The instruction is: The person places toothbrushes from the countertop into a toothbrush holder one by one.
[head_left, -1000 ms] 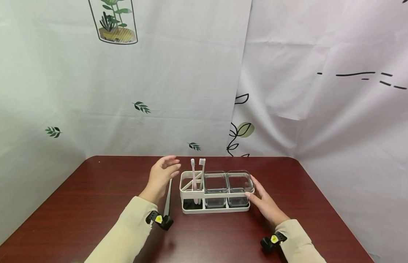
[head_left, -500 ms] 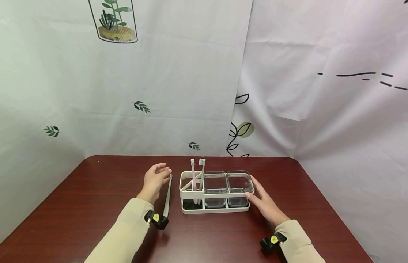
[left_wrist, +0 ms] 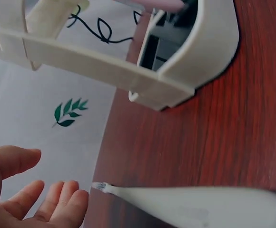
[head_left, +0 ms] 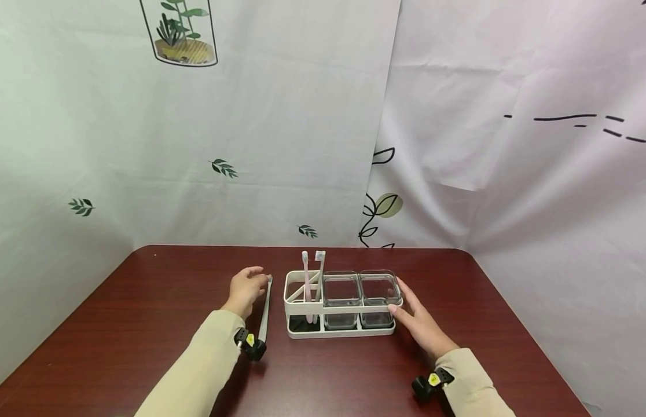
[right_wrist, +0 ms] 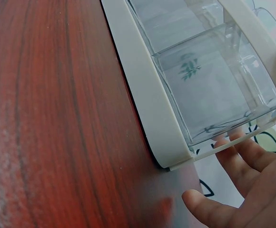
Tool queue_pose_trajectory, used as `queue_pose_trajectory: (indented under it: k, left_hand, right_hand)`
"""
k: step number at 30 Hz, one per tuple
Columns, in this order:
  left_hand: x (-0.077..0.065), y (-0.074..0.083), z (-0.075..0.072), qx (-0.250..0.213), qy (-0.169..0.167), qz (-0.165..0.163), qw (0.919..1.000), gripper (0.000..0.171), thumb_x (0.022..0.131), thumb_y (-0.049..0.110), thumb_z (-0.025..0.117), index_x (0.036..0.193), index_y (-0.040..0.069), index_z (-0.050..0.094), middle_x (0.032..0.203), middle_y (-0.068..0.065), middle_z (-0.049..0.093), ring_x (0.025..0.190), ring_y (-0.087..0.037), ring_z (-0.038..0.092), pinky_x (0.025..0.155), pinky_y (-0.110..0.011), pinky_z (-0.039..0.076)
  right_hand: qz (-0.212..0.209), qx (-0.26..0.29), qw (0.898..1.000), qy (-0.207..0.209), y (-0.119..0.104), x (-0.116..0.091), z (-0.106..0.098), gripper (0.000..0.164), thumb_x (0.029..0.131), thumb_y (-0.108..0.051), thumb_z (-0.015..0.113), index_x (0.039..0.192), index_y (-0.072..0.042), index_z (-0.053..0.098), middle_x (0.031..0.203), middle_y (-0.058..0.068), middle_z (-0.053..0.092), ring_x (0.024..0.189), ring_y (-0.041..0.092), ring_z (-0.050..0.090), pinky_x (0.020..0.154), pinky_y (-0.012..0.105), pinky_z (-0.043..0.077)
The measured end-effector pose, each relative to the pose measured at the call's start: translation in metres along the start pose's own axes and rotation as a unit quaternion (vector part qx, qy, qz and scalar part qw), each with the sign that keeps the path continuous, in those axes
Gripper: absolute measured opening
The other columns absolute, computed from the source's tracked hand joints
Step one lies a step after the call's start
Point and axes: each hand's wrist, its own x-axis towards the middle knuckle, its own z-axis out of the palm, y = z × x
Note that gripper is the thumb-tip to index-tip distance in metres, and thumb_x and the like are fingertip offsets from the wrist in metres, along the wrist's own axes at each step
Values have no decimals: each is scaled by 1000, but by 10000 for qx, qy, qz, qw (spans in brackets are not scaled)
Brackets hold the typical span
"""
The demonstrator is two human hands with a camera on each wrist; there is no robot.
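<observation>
In the head view my left hand [head_left: 246,289] is beside a white toothbrush [head_left: 265,313] that lies on the table, left of the holder. Its thumb [left_wrist: 16,160] is apart from the fingers, with the fingertips right by the brush head in the left wrist view; nothing is held. A cream toothbrush holder [head_left: 349,310] stands at the centre, and my right hand [head_left: 422,321] grips its right end, thumb in front and fingers behind. Upright in its left section are a pink toothbrush [head_left: 307,284] and a grey-white toothbrush [head_left: 320,278]. Two clear cups [head_left: 341,289] fill the other sections.
The dark red wooden table [head_left: 323,382] ends at a white printed cloth [head_left: 281,127] behind. Black wrist cameras hang below both wrists, the left camera [head_left: 256,350] overlapping the loose toothbrush's handle end in the head view.
My left hand has moved left and down from near the holder's left end to beside the head of the loose toothbrush. The right hand and the holder have stayed put.
</observation>
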Motion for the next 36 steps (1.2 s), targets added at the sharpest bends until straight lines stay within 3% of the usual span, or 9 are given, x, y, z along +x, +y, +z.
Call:
queue_pose_trajectory:
  k: [11,20,27,36]
  left_hand:
    - [7,-5,-1,845,-111,40,9964,43,88,0,56,130,-10,50,117,-27,57,93,-29,58,71,-33,50]
    - [10,-9,1,1267,-124,203,9917,41,84,-7,58,125,-12,52,107,-30,63,85,-30,61,66,-30,49]
    - [16,-16,1,1758,-6,271,9841,40,80,-9,63,118,-12,56,106,-29,62,84,-31,61,63,-31,49]
    - [17,-13,4,2368,55,446,9705,34,77,-10,64,110,-11,58,99,-26,64,89,-35,61,67,-37,51]
  right_hand:
    - [48,-51,10000,-4,-1,0,0,71,97,-23,57,155,-18,16,158,16,19,144,34,21,114,56,16]
    - [23,-86,10000,18,-1,0,0,72,97,-23,58,155,-18,16,158,17,20,143,34,21,114,56,16]
    - [38,-42,10000,26,0,0,1,71,97,-23,58,155,-18,17,157,16,21,144,33,21,113,55,16]
    - [-41,-1,10000,58,0,0,1,71,97,-20,57,155,-17,17,157,17,22,142,34,23,113,55,17]
